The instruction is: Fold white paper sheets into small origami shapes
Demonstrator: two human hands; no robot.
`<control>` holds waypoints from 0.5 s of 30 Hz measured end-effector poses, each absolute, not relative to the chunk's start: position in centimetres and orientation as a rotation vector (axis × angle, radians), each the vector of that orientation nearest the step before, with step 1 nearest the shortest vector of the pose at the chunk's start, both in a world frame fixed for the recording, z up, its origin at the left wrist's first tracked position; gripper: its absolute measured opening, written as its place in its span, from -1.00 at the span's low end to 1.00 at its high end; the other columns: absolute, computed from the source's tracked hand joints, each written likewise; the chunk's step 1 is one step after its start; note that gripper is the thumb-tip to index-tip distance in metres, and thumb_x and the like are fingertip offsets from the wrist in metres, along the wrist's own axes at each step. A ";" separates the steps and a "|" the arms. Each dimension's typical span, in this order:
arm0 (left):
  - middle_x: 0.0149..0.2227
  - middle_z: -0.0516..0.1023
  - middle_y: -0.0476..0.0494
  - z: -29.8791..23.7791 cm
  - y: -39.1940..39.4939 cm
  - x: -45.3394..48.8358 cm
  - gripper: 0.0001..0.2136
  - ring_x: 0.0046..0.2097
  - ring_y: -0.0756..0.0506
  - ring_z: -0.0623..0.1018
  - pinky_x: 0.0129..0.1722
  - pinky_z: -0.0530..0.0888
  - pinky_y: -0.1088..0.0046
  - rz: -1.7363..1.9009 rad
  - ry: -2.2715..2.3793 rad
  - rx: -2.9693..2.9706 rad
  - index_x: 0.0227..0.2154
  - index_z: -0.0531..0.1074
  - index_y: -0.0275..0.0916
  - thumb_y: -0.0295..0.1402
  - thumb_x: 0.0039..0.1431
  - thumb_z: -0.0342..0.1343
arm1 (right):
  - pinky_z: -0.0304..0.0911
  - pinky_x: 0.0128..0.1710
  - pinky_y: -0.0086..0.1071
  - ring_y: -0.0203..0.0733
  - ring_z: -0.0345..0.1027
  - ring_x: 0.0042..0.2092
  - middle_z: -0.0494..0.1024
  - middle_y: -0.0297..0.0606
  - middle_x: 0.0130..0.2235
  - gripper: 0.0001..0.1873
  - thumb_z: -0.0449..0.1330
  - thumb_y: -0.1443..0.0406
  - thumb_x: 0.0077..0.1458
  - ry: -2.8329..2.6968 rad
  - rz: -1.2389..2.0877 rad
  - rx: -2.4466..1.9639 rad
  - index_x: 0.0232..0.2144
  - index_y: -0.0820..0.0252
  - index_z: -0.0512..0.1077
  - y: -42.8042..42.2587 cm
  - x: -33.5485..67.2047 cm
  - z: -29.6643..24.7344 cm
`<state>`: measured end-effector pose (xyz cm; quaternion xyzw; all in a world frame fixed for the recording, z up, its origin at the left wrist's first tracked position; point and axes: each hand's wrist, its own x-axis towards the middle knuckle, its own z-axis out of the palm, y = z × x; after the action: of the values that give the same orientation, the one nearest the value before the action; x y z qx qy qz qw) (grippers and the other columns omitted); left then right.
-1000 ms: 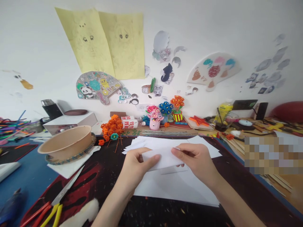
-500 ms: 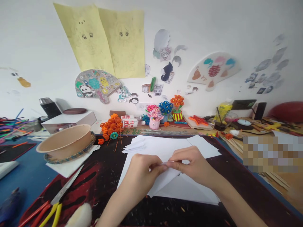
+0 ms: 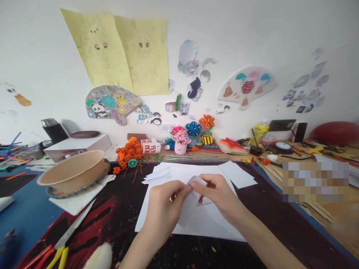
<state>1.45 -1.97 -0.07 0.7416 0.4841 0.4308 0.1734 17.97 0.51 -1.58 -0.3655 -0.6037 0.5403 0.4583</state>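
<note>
One slip point(image 3: 188, 210) pinched by left hand point(image 3: 167, 200) and right hand point(image 3: 218, 192), above white sheets point(image 3: 213, 224).
Slip slants between the two. Label point(image 3: 150, 149) behind orange flowers point(image 3: 129, 151): red characters, 节节 readable, rest unclear. Wall fan point(image 3: 247, 88) at right: red 囍.

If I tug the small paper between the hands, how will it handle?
The small paper is likely floppy: it looks thin and bends near the right hand. Probably light too, as the left hand grips it with only a pinch.
</note>
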 end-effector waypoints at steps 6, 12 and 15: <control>-0.65 0.33 0.02 -0.1 -2.1 1.9 -0.69 -0.55 0.04 0.26 -0.51 0.19 0.56 1.221 1.396 2.020 -0.61 0.49 -0.28 -0.26 0.19 0.07 | 0.21 -0.55 -0.45 -0.31 0.26 -0.56 0.39 -0.35 -0.63 -0.56 0.32 -0.03 -0.11 -1.487 1.221 -0.948 -0.60 0.26 0.50 0.7 18.2 -1.6; -0.67 0.30 0.04 -0.2 -1.7 1.7 -0.69 -0.56 0.04 0.24 -0.52 0.16 0.55 1.200 1.428 1.985 -0.64 0.46 -0.28 -0.24 0.13 0.10 | 0.23 -0.53 -0.43 -0.30 0.29 -0.56 0.44 -0.31 -0.63 -0.56 0.30 -0.03 -0.06 -1.516 1.251 -0.939 -0.61 0.26 0.49 1.3 18.8 -1.8; -0.68 0.25 0.06 -0.4 -1.4 1.6 -0.68 -0.56 0.04 0.22 -0.52 0.15 0.55 1.187 1.442 2.000 -0.67 0.42 -0.28 -0.23 0.12 0.10 | 0.16 -0.63 -0.45 -0.31 0.25 -0.63 0.38 -0.35 -0.69 -0.53 0.36 -0.05 -0.18 -1.475 1.234 -1.012 -0.68 0.25 0.45 1.7 18.9 -2.2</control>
<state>1.62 -1.45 -0.39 0.7160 0.5160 0.4249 0.2012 18.88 1.70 -2.18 -0.4120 -0.6007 0.5027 0.4656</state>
